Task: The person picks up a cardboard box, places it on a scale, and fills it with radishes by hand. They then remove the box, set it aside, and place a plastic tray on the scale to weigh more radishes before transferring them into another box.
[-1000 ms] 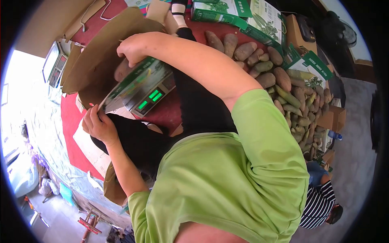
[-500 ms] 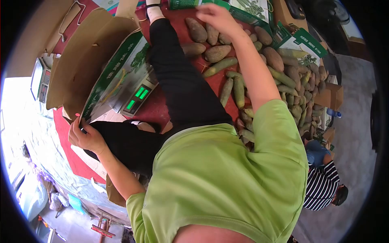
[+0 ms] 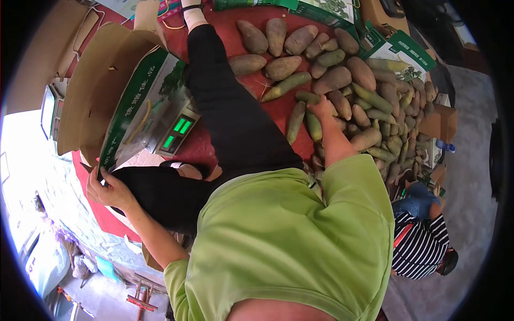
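My left hand (image 3: 111,191) pinches the near edge of an upright, green-and-white cardboard box (image 3: 115,128), its brown flaps spread toward the left. My right hand (image 3: 322,111) is down among the vegetables, fingers closed at the end of a long green vegetable (image 3: 307,97); its fingertips are partly hidden. Another slim green vegetable (image 3: 314,128) lies just below that hand, and a third (image 3: 295,122) to its left. Fat brownish root-like vegetables (image 3: 282,68) lie farther off on the red surface.
A digital scale (image 3: 178,131) with lit green figures stands beside the box. My black-trousered leg (image 3: 235,117) stretches across the red surface. A large vegetable heap (image 3: 396,117) fills the right, with another green box (image 3: 399,51) behind. A person in stripes (image 3: 423,243) is at lower right.
My right hand has come down and nearer, from above the far brown vegetables to the green ones. My left hand stays on the box edge. The view has shifted slightly.
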Motion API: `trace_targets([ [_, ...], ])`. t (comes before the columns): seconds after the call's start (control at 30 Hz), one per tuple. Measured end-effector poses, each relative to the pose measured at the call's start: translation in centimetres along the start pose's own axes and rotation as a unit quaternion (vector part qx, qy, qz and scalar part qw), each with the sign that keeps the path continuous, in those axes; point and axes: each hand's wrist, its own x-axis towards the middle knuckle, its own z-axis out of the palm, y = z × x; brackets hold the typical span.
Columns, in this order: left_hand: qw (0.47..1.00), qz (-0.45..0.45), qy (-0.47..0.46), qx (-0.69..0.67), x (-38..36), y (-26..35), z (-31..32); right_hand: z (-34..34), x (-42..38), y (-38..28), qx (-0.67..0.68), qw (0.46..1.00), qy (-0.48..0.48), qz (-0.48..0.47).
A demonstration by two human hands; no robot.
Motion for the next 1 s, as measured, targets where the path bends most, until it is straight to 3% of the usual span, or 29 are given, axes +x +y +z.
trace_targets([
  [0.07, 1.000, -0.004, -0.002, 0.004, -0.1, 0.1, -0.1, 0.7, 0.1, -0.7, -0.034, 0.999, -0.009, -0.019],
  [0.13, 1.000, -0.020, -0.013, 0.003, -0.1, 0.3, -0.2, 0.3, -0.5, -3.3, -0.033, 0.995, 0.061, -0.075],
  [0.27, 0.999, -0.024, -0.021, 0.013, 0.0, 0.2, -0.1, -0.5, 1.1, -9.2, -0.075, 0.984, 0.064, -0.149],
  [0.33, 0.999, -0.026, -0.033, 0.018, 0.0, 0.2, -0.2, -0.3, 2.5, -12.1, -0.166, 0.955, 0.092, -0.226],
  [0.4, 0.999, -0.034, -0.034, 0.017, 0.0, 0.4, -0.1, -0.1, 3.4, -14.4, -0.187, 0.950, 0.065, -0.240],
  [0.47, 0.998, -0.042, -0.034, 0.019, 0.1, 0.6, -0.1, 0.6, 4.3, -16.2, -0.278, 0.909, 0.080, -0.299],
  [0.6, 0.999, -0.020, -0.027, 0.039, 0.4, 0.9, -0.1, 2.0, 5.5, -17.4, -0.358, 0.881, 0.019, -0.309],
  [0.67, 0.999, -0.027, -0.035, 0.033, 0.3, 0.7, 0.0, 2.6, 5.6, -17.5, -0.333, 0.882, 0.058, -0.329],
  [0.73, 0.998, -0.036, -0.039, 0.032, 0.1, 0.4, 0.0, 2.0, 5.7, -18.2, -0.359, 0.885, 0.003, -0.296],
  [0.8, 0.998, -0.031, -0.037, 0.032, 0.3, 0.5, 0.0, 1.6, 5.1, -18.3, -0.366, 0.879, 0.035, -0.303],
  [0.9, 0.999, -0.026, -0.031, 0.031, 0.5, 0.8, 0.0, 0.3, 4.9, -18.3, -0.401, 0.869, 0.000, -0.291],
  [0.97, 0.999, -0.033, -0.035, 0.021, 0.4, 0.9, 0.1, -1.0, 4.6, -17.2, -0.270, 0.919, 0.010, -0.287],
  [1.0, 0.998, -0.038, -0.038, 0.016, 0.4, 0.8, -0.1, -1.7, 4.5, -16.6, -0.271, 0.917, 0.014, -0.292],
])
